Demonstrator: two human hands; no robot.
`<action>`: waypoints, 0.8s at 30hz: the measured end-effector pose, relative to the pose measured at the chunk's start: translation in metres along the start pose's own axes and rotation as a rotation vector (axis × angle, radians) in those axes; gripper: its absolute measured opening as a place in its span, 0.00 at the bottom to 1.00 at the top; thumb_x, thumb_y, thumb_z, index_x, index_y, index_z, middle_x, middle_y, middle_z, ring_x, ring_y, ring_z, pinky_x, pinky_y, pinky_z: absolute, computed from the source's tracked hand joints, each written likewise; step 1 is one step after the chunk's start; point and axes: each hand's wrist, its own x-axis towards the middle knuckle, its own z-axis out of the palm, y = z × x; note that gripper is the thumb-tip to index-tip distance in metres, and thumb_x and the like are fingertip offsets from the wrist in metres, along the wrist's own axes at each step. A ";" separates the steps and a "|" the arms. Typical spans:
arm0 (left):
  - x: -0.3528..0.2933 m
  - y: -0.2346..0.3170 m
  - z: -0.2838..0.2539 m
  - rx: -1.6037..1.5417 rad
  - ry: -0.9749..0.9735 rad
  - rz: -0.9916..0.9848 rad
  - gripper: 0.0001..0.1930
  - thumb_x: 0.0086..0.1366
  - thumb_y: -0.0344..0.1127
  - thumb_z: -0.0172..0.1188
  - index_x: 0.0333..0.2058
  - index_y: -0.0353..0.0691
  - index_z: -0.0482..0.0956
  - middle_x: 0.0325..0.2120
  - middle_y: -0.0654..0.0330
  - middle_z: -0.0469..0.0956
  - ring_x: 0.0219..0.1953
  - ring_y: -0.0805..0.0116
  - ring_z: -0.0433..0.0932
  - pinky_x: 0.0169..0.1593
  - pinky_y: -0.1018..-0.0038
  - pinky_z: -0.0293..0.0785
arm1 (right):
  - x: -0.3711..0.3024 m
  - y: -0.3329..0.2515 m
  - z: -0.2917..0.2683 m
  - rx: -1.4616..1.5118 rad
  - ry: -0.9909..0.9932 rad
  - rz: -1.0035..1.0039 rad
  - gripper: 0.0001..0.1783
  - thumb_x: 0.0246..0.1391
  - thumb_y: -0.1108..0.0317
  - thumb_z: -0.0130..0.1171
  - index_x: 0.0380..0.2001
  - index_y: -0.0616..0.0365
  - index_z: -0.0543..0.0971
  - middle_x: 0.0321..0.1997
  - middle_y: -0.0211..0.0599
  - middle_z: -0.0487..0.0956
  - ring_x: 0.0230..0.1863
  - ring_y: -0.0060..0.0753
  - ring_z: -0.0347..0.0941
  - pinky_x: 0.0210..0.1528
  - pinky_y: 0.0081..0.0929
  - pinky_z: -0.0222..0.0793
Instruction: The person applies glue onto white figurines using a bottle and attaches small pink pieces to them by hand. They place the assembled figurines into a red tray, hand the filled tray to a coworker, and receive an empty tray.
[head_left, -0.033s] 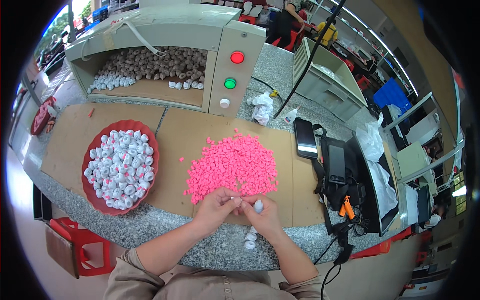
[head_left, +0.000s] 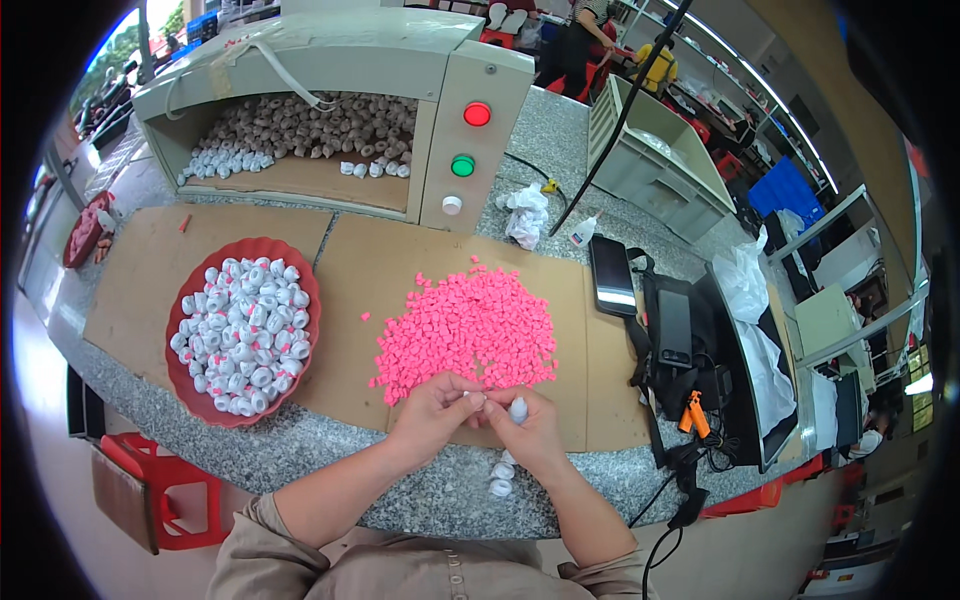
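My left hand (head_left: 432,412) and my right hand (head_left: 535,428) meet fingertip to fingertip at the near edge of a heap of small pink pieces (head_left: 470,325) on a cardboard sheet (head_left: 370,260). My right hand pinches a small white piece (head_left: 518,408). The left fingers close on a tiny white bit (head_left: 476,399) beside it. Three white pieces (head_left: 500,478) lie on the granite counter just below my hands. A red bowl (head_left: 300,375) full of white wrapped pieces stands to the left.
Behind the heap stands a beige machine box (head_left: 470,80) with a red lamp, a green lamp and a white button; its open bay holds brown and white pieces. A black phone (head_left: 612,275), black gear with cables, a grey crate (head_left: 660,165) and crumpled tissue (head_left: 525,215) lie to the right.
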 end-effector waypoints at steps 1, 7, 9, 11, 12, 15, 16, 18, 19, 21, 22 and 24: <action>-0.001 0.000 -0.001 0.009 0.017 -0.004 0.05 0.57 0.27 0.49 0.33 0.34 0.68 0.26 0.60 0.72 0.27 0.76 0.70 0.31 0.81 0.67 | 0.000 0.002 0.000 -0.026 -0.015 0.015 0.04 0.47 0.74 0.54 0.27 0.64 0.74 0.22 0.30 0.74 0.24 0.14 0.67 0.25 0.14 0.63; -0.002 0.001 0.014 0.051 0.018 0.082 0.05 0.56 0.28 0.51 0.32 0.35 0.68 0.25 0.61 0.72 0.27 0.76 0.70 0.32 0.81 0.68 | -0.007 -0.003 -0.011 0.104 0.073 0.016 0.05 0.46 0.73 0.54 0.28 0.62 0.71 0.20 0.28 0.71 0.19 0.15 0.65 0.20 0.13 0.60; -0.003 0.019 0.012 0.036 0.119 0.157 0.06 0.56 0.27 0.53 0.33 0.35 0.69 0.26 0.63 0.72 0.28 0.78 0.71 0.32 0.82 0.68 | -0.002 -0.010 -0.020 0.195 0.161 0.076 0.06 0.46 0.72 0.54 0.28 0.62 0.70 0.17 0.27 0.68 0.16 0.15 0.62 0.17 0.13 0.58; -0.006 0.048 -0.004 0.208 0.322 0.420 0.07 0.55 0.29 0.54 0.32 0.34 0.69 0.25 0.64 0.72 0.25 0.81 0.69 0.29 0.83 0.67 | 0.005 -0.009 -0.028 0.281 0.256 0.078 0.07 0.48 0.70 0.52 0.30 0.61 0.69 0.15 0.27 0.65 0.14 0.16 0.59 0.15 0.13 0.55; -0.009 0.062 -0.021 0.406 0.494 0.518 0.06 0.54 0.30 0.55 0.30 0.34 0.71 0.24 0.65 0.72 0.25 0.82 0.68 0.29 0.84 0.66 | 0.009 -0.006 -0.027 0.280 0.270 0.097 0.07 0.48 0.70 0.52 0.30 0.61 0.69 0.15 0.27 0.65 0.14 0.16 0.59 0.15 0.13 0.55; -0.033 0.122 -0.066 1.051 0.855 0.766 0.05 0.50 0.28 0.57 0.28 0.36 0.74 0.23 0.60 0.73 0.24 0.72 0.71 0.29 0.78 0.66 | 0.012 -0.006 -0.042 0.419 0.269 0.094 0.08 0.48 0.69 0.50 0.31 0.61 0.68 0.16 0.27 0.65 0.14 0.18 0.59 0.15 0.16 0.56; -0.041 0.132 -0.089 1.209 0.934 0.836 0.05 0.50 0.28 0.56 0.27 0.37 0.74 0.24 0.59 0.74 0.25 0.69 0.72 0.29 0.77 0.67 | 0.012 -0.008 -0.041 0.486 0.244 0.108 0.09 0.48 0.69 0.49 0.32 0.60 0.68 0.17 0.27 0.65 0.16 0.20 0.61 0.17 0.18 0.58; -0.054 0.146 -0.132 1.550 0.997 0.727 0.08 0.49 0.28 0.57 0.30 0.39 0.74 0.28 0.58 0.74 0.32 0.62 0.71 0.37 0.70 0.66 | 0.014 -0.011 -0.039 0.554 0.234 0.119 0.09 0.47 0.68 0.49 0.33 0.60 0.68 0.19 0.28 0.65 0.18 0.21 0.62 0.18 0.20 0.60; -0.058 0.147 -0.143 1.680 1.025 0.795 0.08 0.48 0.28 0.56 0.31 0.40 0.74 0.30 0.57 0.74 0.34 0.60 0.70 0.39 0.68 0.65 | 0.013 -0.015 -0.036 0.590 0.225 0.120 0.11 0.47 0.68 0.48 0.34 0.60 0.67 0.21 0.28 0.66 0.20 0.22 0.63 0.20 0.21 0.62; -0.054 0.142 -0.134 1.823 1.044 0.916 0.10 0.48 0.28 0.56 0.32 0.39 0.74 0.34 0.55 0.72 0.40 0.55 0.67 0.43 0.64 0.62 | 0.013 -0.010 -0.043 0.632 0.126 0.069 0.12 0.47 0.69 0.49 0.37 0.61 0.66 0.27 0.29 0.68 0.27 0.22 0.67 0.26 0.22 0.66; -0.050 0.135 -0.114 1.773 0.944 0.926 0.09 0.48 0.28 0.56 0.32 0.39 0.74 0.33 0.55 0.73 0.38 0.56 0.68 0.42 0.65 0.63 | 0.012 -0.007 -0.046 0.628 0.145 0.071 0.12 0.47 0.69 0.49 0.37 0.61 0.66 0.27 0.29 0.68 0.27 0.22 0.67 0.26 0.22 0.66; -0.040 0.105 -0.058 1.495 0.654 0.839 0.07 0.48 0.27 0.57 0.29 0.37 0.75 0.28 0.55 0.74 0.33 0.59 0.71 0.38 0.69 0.66 | 0.012 -0.007 -0.046 0.535 0.215 0.032 0.13 0.48 0.70 0.51 0.38 0.61 0.67 0.28 0.30 0.71 0.28 0.22 0.68 0.27 0.20 0.66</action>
